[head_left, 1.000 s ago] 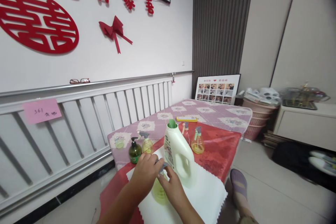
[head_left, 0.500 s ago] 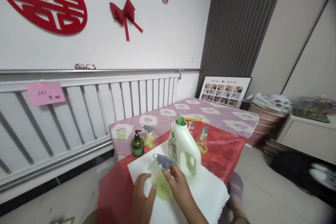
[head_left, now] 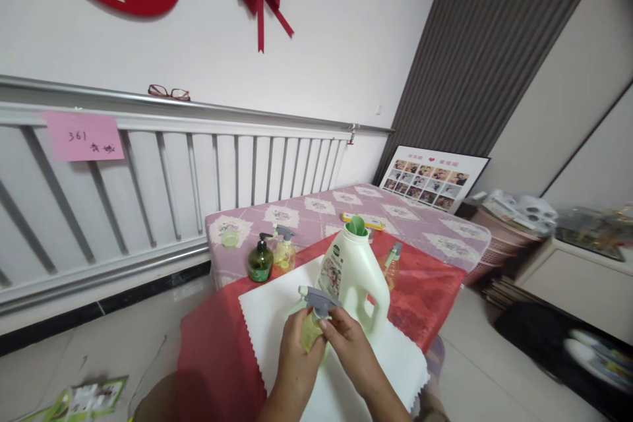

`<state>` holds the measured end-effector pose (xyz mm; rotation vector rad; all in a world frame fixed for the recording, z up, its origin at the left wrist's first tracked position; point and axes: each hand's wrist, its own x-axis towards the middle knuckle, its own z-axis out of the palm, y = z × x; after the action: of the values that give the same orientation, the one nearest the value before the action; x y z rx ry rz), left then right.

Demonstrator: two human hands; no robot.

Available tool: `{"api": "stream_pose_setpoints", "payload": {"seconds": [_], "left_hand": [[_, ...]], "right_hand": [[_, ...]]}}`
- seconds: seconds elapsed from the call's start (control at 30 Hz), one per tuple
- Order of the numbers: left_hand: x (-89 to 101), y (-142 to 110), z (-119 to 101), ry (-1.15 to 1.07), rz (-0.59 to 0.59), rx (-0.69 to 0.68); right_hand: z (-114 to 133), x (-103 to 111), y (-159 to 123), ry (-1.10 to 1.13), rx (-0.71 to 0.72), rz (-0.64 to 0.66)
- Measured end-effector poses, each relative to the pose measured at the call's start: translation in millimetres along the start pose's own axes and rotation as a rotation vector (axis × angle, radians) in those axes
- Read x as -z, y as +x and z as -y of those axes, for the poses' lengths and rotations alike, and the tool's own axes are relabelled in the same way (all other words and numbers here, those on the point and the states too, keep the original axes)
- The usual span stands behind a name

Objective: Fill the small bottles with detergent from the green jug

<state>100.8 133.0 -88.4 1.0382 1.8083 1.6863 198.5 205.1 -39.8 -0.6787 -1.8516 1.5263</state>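
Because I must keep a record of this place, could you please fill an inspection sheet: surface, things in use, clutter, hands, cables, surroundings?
Surface: white scalloped mat over red cloth, on lavender patterned tablecloth.
Things in use: held spray bottle with grey trigger head; white handled jug just beyond, green piece in its mouth.
Clutter: dark green pump bottle beside yellowish spray bottle; another spray bottle partly behind the jug; yellow packet.
Hands: left hand around the bottle's body; right hand at its neck.
Cables: thin dark line on floor, possibly cord; cannot tell.
Surroundings: white radiator; eyeglasses on pipe; leaning photo board.
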Motion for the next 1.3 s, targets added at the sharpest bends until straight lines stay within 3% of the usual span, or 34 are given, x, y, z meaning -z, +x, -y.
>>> {"api": "stream_pose_setpoints", "payload": {"seconds": [0.23,0.63,1.0,1.3], "left_hand": [[-1.6,-1.4,-1.1,-0.018,-0.043,-0.066],[1.2,-1.5,-0.5,0.013,-0.009,-0.012],[-2.4,-3.3,1.1,-0.005,-0.035,-0.033],[-10.5,-8.0,3.9,-0.014,-0.093,-0.037]], "right_hand": [[-4.3,2.0,1.0,0.045,0.004,-0.039],[-4.2,10.1,5.8,-0.032,0.019,0.079],[8.7,-7.2,2.9,-0.220,0.023,-0.120],[5.1,-21.5,0.6,-0.319,0.018,-0.308]]}}
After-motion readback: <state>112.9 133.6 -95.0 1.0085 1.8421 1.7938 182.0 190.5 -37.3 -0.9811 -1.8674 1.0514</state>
